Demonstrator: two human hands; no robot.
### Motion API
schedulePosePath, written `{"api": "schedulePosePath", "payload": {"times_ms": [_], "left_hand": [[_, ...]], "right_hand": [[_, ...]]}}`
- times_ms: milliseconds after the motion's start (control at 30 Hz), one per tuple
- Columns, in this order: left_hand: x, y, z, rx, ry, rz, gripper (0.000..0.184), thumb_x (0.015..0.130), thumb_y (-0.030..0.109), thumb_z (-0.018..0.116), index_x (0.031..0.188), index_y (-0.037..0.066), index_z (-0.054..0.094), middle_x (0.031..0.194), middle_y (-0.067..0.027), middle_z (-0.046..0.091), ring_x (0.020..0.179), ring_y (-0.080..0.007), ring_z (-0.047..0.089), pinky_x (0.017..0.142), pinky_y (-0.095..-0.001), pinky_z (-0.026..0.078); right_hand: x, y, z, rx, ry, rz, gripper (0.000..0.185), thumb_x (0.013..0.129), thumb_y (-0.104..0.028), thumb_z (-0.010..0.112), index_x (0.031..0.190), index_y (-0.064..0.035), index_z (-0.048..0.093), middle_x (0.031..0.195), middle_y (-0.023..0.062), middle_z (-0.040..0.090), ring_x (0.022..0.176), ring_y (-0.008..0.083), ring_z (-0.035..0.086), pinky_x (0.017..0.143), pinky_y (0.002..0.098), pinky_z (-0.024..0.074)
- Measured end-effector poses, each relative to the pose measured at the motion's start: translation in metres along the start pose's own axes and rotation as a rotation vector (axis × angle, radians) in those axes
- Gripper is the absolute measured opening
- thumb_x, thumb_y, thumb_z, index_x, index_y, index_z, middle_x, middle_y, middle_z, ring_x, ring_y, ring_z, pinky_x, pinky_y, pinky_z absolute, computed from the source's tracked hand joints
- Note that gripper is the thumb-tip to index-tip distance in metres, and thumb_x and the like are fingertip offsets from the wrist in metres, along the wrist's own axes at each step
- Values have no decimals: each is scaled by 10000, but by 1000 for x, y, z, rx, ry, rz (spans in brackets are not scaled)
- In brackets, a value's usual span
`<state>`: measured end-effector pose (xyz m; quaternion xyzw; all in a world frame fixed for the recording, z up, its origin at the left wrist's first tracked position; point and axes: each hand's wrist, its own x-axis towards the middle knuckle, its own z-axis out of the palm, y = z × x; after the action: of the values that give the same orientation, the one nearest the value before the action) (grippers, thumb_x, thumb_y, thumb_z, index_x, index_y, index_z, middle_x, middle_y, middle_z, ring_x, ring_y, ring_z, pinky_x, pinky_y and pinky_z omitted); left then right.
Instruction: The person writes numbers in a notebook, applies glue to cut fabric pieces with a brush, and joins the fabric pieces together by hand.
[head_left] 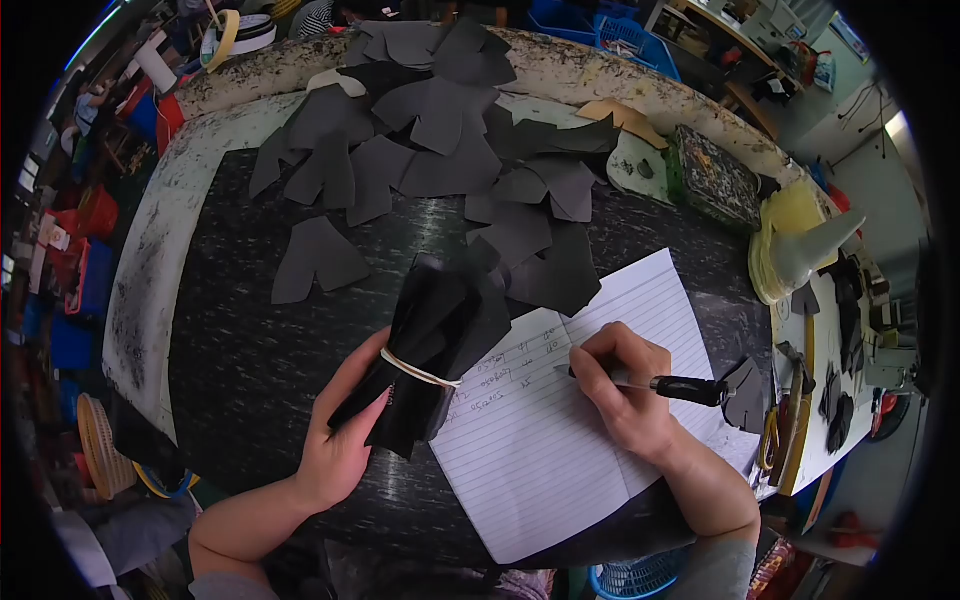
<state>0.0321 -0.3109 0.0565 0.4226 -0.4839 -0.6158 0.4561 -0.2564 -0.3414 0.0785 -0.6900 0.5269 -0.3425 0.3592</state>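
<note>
A bundle of black cut pieces [440, 310], bound by a pale rubber band [420, 370], is gripped in my left hand [345, 430] over the dark tabletop. My right hand [630, 395] is closed round a black pen [690, 389], its tip at the page of an open lined notebook [545, 465]. Handwritten rows of numbers stand near the top of that page. The bundle covers the notebook's upper left corner. Many loose black cut pieces [430, 150] lie piled beyond the bundle, and a single one [318, 262] rests apart on the left.
At the back right are a dark stained block [717, 175] with a green edge and a yellowish container [790, 240] with a grey cone-shaped top. A raised, stained rim [250, 75] runs round the table's far side. A blue basket [640, 575] sits below the front edge.
</note>
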Motion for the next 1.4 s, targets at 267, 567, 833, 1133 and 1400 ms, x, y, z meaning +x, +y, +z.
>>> {"api": "schedulePosePath", "payload": {"times_ms": [267, 567, 833, 1133, 1400], "left_hand": [[-1, -1, -1, 0, -25, 19, 488, 994, 13, 442, 1467, -40, 335, 1479, -149, 426, 1358, -212, 418, 1125, -327, 319], [0, -1, -1, 116, -39, 54, 499, 987, -16, 398, 1477, -39, 303, 1476, -156, 418, 1343, -240, 447, 1119, -377, 378], [1, 2, 0, 39, -25, 51, 517, 964, 0, 467, 1466, -28, 349, 1491, -154, 415, 1377, -230, 401, 1137, -343, 304], [-23, 41, -86, 520, 376, 301, 452, 909, 8, 576, 1357, 27, 526, 1303, -123, 606, 1198, -198, 569, 1016, -314, 425], [-38, 44, -215, 539, 719, 562, 450, 843, 0, 583, 1289, -19, 527, 1246, -207, 592, 1175, -361, 559, 1008, -394, 427]], "right_hand": [[0, 1, 3, -58, -11, -44, 148, 891, -99, 662, 807, -30, 563, 700, 89, 619, 572, 162, 591, 551, 280, 479], [0, 0, 6, -14, -34, -146, 137, 842, -66, 674, 761, -28, 570, 631, 40, 594, 512, 109, 558, 494, 242, 430], [-1, -2, 2, -28, -79, -122, 151, 867, -92, 703, 805, -47, 573, 692, 60, 626, 574, 154, 607, 524, 268, 467], [-8, -8, 15, -258, 133, -344, 231, 744, 52, 686, 959, -9, 631, 964, 149, 560, 798, 254, 568, 666, 328, 466], [67, -68, 164, -153, -288, -634, 246, 771, 36, 622, 1013, 5, 597, 1036, 163, 548, 831, 215, 542, 700, 294, 442]]}}
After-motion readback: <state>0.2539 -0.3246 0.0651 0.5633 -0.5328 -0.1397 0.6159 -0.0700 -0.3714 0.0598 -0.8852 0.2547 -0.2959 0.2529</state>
